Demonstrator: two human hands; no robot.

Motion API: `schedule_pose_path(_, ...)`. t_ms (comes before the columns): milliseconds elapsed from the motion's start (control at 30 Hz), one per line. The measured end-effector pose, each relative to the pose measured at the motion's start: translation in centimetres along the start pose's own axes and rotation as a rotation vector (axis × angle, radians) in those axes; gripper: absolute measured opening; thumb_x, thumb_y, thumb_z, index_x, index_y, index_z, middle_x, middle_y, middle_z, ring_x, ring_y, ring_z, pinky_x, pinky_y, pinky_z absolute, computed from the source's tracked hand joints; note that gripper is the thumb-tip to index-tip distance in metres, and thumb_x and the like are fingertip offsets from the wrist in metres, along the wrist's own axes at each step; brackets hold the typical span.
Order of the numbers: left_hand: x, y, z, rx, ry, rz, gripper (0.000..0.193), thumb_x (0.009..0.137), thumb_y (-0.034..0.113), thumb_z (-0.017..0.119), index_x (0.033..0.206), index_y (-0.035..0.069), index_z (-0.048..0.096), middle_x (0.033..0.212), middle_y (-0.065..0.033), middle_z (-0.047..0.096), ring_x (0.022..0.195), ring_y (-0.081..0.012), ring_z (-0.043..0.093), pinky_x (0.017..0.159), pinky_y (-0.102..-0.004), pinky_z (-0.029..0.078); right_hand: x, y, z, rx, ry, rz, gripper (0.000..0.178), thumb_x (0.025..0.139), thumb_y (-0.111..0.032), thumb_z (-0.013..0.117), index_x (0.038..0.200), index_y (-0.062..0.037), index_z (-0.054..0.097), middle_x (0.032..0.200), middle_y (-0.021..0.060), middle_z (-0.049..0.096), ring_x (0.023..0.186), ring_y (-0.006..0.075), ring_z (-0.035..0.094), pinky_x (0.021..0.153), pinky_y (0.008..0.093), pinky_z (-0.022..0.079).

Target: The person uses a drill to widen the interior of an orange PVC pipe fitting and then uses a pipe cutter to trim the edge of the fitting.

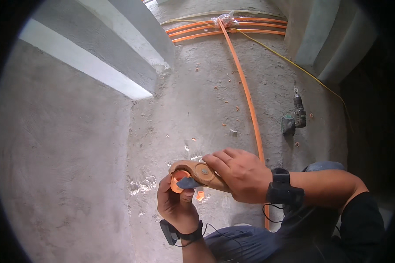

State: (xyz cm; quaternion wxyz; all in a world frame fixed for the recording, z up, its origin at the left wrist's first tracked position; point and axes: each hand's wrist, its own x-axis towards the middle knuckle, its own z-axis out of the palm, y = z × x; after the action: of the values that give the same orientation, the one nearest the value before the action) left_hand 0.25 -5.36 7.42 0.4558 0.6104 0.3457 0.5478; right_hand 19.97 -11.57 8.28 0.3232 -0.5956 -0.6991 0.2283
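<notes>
Single upright fisheye view from the wearer's head, facing down and forward over the floor [197,101]. The left hand [178,211] and right hand [243,175] lie close to the lens in the near field; orange pipes [267,32] cross the far field. Edges bow toward a dark circular rim.

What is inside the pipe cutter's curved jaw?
An orange pipe, open end showing, partly overlapped by the blade. The cutter and left hand cover the rest, so its length cannot be seen.

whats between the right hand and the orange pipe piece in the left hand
The head view shows a pipe cutter: the right hand grips its handle, its blade is at the orange pipe piece.
</notes>
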Motion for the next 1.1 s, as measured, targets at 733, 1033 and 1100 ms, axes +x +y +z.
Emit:
schedule_pose_path(733,0.9,0.9,-0.7,-0.349,-0.094,-0.303,0.048,0.101,0.035,0.071,0.135,0.004,0.057,0.125,-0.0143,0.067,0.113,-0.0269,0.067,0.098,-0.0453,0.057,0.1,1.5,-0.4,0.187,0.113,0.045,0.069,0.078,0.005,0.068,0.143,0.0019,0.045,0.125,0.0234,0.058,0.117,0.0412,0.058,0.096,0.0469,0.048)
schedule_pose_path(1033,1.3,0.1,-1.3,-0.533,-0.082,-0.335,0.044,0.108,0.038,0.057,0.139,0.008,0.054,0.131,-0.0124,0.063,0.113,-0.0244,0.066,0.095,-0.0408,0.054,-0.3,-0.4,-1.0,-0.030,0.043,0.021,0.085,0.080,0.000,0.073,0.155,0.0067,0.034,0.134,0.0243,0.056,0.125,0.0391,0.054,0.112,0.0479,0.040)
schedule_pose_path(1100,1.1,-0.3,-1.1,-0.523,-0.078,-0.330,0.044,0.108,0.038,0.057,0.139,0.008,0.053,0.132,-0.0125,0.063,0.113,-0.0249,0.066,0.096,-0.0415,0.053,-0.4,-0.7,-0.9,-0.019,0.017,0.046,0.084,0.081,-0.001,0.072,0.155,0.0070,0.034,0.138,0.0258,0.053,0.129,0.0409,0.052,0.118,0.0527,0.035)
